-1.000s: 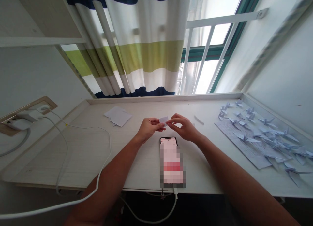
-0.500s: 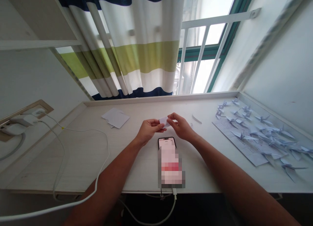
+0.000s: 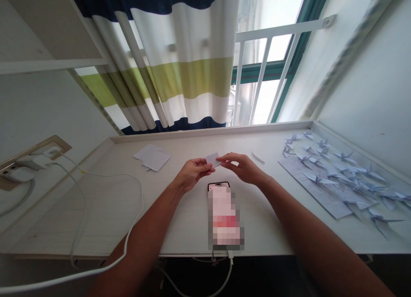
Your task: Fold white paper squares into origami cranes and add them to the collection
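A small folded piece of white paper (image 3: 212, 158) is held up just beyond the phone. My left hand (image 3: 192, 173) pinches its lower left side between thumb and fingers. At the paper's right corner, the thumb and fingertips of my right hand (image 3: 242, 167) close on the edge, the fingers stretched long over it. The phone (image 3: 219, 184) lies face up below both hands, its screen lit and mostly blurred out. Fine creases in the paper are too small to make out.
Loose square paper sheets (image 3: 153, 157) lie at the back left. Several folded paper cranes (image 3: 317, 180) cover the right side, some on a printed sheet (image 3: 340, 209). A curved paper strip (image 3: 258, 157) lies behind my right hand. A white cable (image 3: 141, 194) crosses the left side.
The paper has shifted slightly left and lies more tilted in my fingers. My right hand's fingers have straightened and its wrist has moved right. The camera view has shifted a little.
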`<action>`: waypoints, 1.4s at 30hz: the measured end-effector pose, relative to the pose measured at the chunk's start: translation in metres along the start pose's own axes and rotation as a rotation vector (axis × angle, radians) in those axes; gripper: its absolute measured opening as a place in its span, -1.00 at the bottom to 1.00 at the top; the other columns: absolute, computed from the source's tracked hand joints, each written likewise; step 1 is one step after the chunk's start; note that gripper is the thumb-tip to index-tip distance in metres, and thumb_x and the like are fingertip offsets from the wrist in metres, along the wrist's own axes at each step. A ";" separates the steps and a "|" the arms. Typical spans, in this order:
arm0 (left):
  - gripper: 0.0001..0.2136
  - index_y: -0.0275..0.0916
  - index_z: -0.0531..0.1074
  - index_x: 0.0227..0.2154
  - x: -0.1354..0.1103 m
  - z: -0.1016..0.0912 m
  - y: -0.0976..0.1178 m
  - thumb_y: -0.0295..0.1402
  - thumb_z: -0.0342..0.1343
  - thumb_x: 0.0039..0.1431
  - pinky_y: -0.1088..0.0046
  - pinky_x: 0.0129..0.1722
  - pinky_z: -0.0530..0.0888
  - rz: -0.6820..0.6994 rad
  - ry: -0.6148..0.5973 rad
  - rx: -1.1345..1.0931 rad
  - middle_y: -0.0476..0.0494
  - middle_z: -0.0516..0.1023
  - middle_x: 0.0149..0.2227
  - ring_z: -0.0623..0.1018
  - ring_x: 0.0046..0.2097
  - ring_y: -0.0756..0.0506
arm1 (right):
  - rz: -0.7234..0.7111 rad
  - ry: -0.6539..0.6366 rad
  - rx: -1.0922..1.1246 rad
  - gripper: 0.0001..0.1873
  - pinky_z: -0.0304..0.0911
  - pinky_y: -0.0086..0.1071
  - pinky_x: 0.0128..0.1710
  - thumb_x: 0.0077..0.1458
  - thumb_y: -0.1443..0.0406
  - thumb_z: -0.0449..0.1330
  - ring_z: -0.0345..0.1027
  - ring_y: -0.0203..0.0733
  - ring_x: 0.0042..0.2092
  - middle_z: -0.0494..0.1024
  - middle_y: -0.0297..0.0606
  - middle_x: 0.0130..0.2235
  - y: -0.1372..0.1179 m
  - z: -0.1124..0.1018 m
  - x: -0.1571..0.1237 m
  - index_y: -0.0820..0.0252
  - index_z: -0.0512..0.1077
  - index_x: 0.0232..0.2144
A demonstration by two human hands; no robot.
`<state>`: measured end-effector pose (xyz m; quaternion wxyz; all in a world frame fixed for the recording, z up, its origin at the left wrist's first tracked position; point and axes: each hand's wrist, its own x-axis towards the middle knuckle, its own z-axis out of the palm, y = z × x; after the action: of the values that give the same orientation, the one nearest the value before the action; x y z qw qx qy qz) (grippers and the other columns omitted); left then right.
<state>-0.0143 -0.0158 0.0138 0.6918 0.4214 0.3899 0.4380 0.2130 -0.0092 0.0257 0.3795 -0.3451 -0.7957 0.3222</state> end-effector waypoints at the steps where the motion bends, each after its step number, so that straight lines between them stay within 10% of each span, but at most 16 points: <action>1: -0.77 -0.33 0.59 -0.44 0.000 -0.001 0.000 -0.35 0.50 -0.10 0.56 -0.26 0.54 -0.010 -0.011 -0.001 -0.11 0.61 -0.40 0.63 -0.31 0.00 | 0.000 0.002 -0.002 -0.71 0.39 -0.15 -0.10 0.25 0.14 0.20 0.49 -0.07 -0.14 0.64 -0.19 -0.12 0.000 -0.001 0.000 -0.02 0.60 -0.03; 15: -0.68 -0.35 0.56 -0.37 -0.001 0.007 -0.009 -0.28 0.51 -0.13 0.37 -0.14 0.53 0.074 -0.030 0.077 -0.20 0.67 -0.28 0.67 -0.26 -0.10 | 0.081 0.127 -0.011 -0.71 0.41 -0.19 -0.16 0.26 0.10 0.17 0.47 -0.16 -0.29 0.64 -0.23 -0.32 -0.003 0.016 0.002 0.17 0.51 -0.36; 42: -0.66 -0.36 0.64 -0.27 -0.006 0.021 -0.008 -0.32 0.50 -0.13 0.32 -0.13 0.54 0.131 0.015 0.083 -0.28 0.70 -0.29 0.67 -0.25 -0.14 | 0.167 0.379 0.278 -0.68 0.47 -0.19 -0.29 0.07 0.04 0.37 0.52 -0.11 -0.35 0.61 -0.22 -0.39 0.000 0.033 0.004 0.16 0.50 -0.33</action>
<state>0.0051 -0.0283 0.0141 0.6405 0.4710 0.3845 0.4691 0.1839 -0.0140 0.0110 0.5381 -0.4083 -0.6269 0.3883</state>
